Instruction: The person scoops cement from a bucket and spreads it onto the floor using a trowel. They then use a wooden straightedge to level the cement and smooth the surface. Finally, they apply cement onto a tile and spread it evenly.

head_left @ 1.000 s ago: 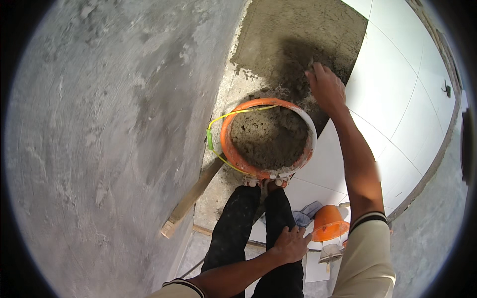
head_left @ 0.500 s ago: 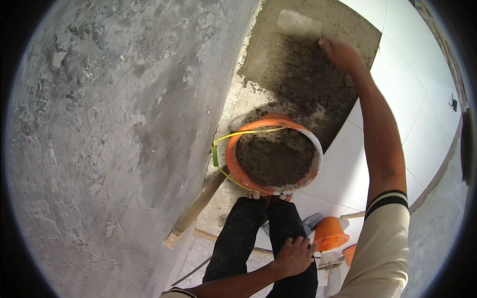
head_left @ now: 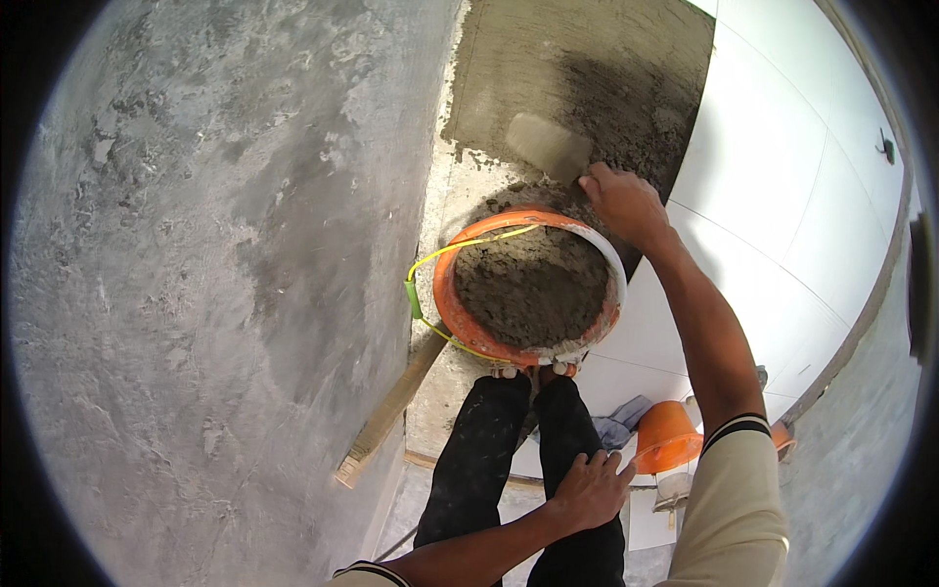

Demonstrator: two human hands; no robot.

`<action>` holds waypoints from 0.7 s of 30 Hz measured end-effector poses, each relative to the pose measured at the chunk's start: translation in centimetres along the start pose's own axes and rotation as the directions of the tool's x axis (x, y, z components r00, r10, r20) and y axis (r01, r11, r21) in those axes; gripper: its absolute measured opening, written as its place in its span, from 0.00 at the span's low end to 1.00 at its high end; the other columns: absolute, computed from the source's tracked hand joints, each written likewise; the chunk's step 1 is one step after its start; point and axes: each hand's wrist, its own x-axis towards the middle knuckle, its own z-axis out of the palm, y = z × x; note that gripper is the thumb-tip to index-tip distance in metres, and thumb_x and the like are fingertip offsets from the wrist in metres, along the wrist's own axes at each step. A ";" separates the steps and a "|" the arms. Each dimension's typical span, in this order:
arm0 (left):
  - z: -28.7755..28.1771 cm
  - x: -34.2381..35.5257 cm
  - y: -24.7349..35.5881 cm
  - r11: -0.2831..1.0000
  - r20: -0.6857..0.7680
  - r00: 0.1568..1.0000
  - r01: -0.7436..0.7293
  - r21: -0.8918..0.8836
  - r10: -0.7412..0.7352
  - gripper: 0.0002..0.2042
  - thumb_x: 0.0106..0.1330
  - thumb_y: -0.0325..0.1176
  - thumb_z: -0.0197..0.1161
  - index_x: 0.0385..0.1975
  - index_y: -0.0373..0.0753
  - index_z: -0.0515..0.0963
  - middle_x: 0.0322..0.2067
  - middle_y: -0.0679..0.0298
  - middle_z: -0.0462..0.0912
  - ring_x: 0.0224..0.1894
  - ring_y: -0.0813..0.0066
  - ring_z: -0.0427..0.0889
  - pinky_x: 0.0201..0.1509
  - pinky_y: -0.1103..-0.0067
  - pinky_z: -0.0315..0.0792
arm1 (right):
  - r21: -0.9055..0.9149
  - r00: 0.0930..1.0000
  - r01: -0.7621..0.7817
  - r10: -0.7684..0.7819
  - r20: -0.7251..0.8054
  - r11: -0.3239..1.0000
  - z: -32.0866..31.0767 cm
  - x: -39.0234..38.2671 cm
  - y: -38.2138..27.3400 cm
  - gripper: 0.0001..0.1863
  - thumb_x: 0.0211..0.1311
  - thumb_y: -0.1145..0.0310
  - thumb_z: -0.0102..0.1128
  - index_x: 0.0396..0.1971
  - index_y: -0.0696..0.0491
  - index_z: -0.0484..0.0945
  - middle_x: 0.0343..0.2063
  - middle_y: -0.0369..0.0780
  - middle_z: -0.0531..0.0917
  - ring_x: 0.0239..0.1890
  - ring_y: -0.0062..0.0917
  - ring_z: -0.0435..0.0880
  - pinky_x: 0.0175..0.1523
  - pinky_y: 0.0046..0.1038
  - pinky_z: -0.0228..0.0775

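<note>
Mortar bed (head_left: 533,49), trowel (head_left: 544,143) now nearer bucket (head_left: 613,315)

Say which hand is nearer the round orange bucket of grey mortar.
Right. The right hand is just beyond the bucket; the left hand is farther back, over a black trouser leg.

**Grey wall (head_left: 196,245) left, white tiles (head_left: 773,186) right**

I've got mottled, patchy plaster filling my left side. Rough pale floor strip (head_left: 430,421) along the wall's foot. Tiles are brightly lit, thin joints (head_left: 636,364), soft shadow (head_left: 704,137) over part. Past their right edge I see a grey surface (head_left: 831,470); can't tell wall or floor.
</note>
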 end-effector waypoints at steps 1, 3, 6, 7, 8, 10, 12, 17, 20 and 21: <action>0.0 0.0 0.1 1.000 0.010 1.000 -0.005 -0.004 0.005 0.29 0.70 0.45 0.68 0.68 0.40 0.73 0.53 0.54 0.79 0.55 0.57 0.77 0.54 0.59 0.71 | -0.035 0.998 -0.048 0.046 -0.050 0.998 0.1 -0.5 0.2 0.23 0.83 0.49 0.47 0.51 0.55 0.79 0.41 0.58 0.88 0.48 0.57 0.87 0.56 0.58 0.76; 0.2 -0.3 -0.2 1.000 0.011 1.000 -0.008 0.004 0.008 0.28 0.71 0.45 0.67 0.68 0.40 0.74 0.54 0.54 0.79 0.55 0.57 0.78 0.54 0.58 0.72 | 0.019 0.978 -0.144 0.145 -0.149 0.989 -0.6 -1.3 1.8 0.22 0.83 0.50 0.47 0.50 0.55 0.79 0.39 0.57 0.88 0.45 0.57 0.88 0.52 0.58 0.78; 0.3 -0.2 -0.1 0.999 0.018 1.000 -0.013 0.030 0.013 0.27 0.72 0.44 0.65 0.68 0.40 0.75 0.54 0.54 0.80 0.55 0.56 0.79 0.55 0.57 0.72 | 0.031 0.941 -0.166 0.168 -0.295 0.986 0.6 -2.3 2.7 0.20 0.82 0.52 0.49 0.47 0.55 0.78 0.37 0.56 0.88 0.40 0.56 0.89 0.47 0.56 0.80; 0.0 -0.2 0.0 1.000 0.049 0.999 -0.005 0.027 0.004 0.28 0.71 0.44 0.66 0.68 0.40 0.75 0.55 0.53 0.79 0.55 0.56 0.78 0.55 0.58 0.72 | 0.021 0.926 -0.153 0.151 -0.346 0.988 0.8 -2.6 2.4 0.19 0.82 0.53 0.50 0.46 0.55 0.77 0.36 0.55 0.88 0.39 0.55 0.89 0.45 0.55 0.81; -0.2 -0.1 0.2 1.000 0.080 0.997 0.002 0.024 -0.004 0.28 0.71 0.45 0.67 0.68 0.40 0.74 0.56 0.53 0.79 0.55 0.57 0.77 0.55 0.58 0.71 | 0.026 0.916 -0.024 0.032 -0.399 0.999 1.5 -2.3 1.5 0.17 0.81 0.55 0.53 0.44 0.55 0.77 0.34 0.53 0.88 0.37 0.54 0.89 0.45 0.53 0.82; 0.3 0.0 -0.1 0.999 0.037 0.999 -0.005 0.036 0.003 0.28 0.70 0.44 0.67 0.68 0.40 0.75 0.56 0.53 0.79 0.55 0.57 0.78 0.55 0.58 0.71 | -0.048 0.930 0.019 -0.035 -0.367 0.999 0.9 -1.2 -2.5 0.17 0.81 0.54 0.53 0.44 0.55 0.78 0.33 0.53 0.88 0.37 0.53 0.90 0.44 0.52 0.83; 0.2 -0.2 -0.3 1.000 0.013 1.000 -0.007 0.030 0.007 0.28 0.70 0.44 0.67 0.68 0.40 0.75 0.55 0.53 0.79 0.54 0.57 0.78 0.55 0.58 0.72 | -0.102 0.963 -0.063 0.034 -0.266 0.993 0.3 0.2 -3.7 0.19 0.81 0.53 0.52 0.45 0.55 0.79 0.37 0.54 0.89 0.41 0.54 0.90 0.48 0.52 0.82; -1.0 0.1 -0.3 1.000 0.028 0.999 0.023 0.010 -0.023 0.28 0.70 0.44 0.67 0.68 0.40 0.75 0.55 0.53 0.79 0.55 0.56 0.78 0.55 0.59 0.72 | 0.134 0.904 -0.237 0.269 -0.332 0.962 -0.1 -0.5 -1.8 0.20 0.82 0.53 0.51 0.51 0.56 0.79 0.47 0.57 0.88 0.50 0.55 0.88 0.56 0.54 0.79; -0.6 0.2 -0.1 0.999 0.068 0.997 0.024 0.028 -0.026 0.28 0.70 0.44 0.67 0.67 0.41 0.75 0.54 0.54 0.79 0.54 0.57 0.79 0.54 0.59 0.73 | 0.086 0.948 -0.045 0.070 -0.309 0.995 1.0 -0.1 -2.7 0.20 0.83 0.53 0.49 0.51 0.57 0.77 0.46 0.57 0.87 0.49 0.54 0.88 0.55 0.52 0.80; -0.3 0.0 -0.1 1.000 0.045 0.999 0.014 0.028 -0.015 0.28 0.70 0.44 0.67 0.67 0.41 0.75 0.54 0.54 0.79 0.54 0.56 0.79 0.54 0.59 0.73 | 0.035 0.971 0.033 -0.024 -0.236 0.999 1.1 0.6 -4.4 0.20 0.83 0.54 0.49 0.52 0.57 0.77 0.46 0.57 0.87 0.49 0.53 0.88 0.55 0.52 0.80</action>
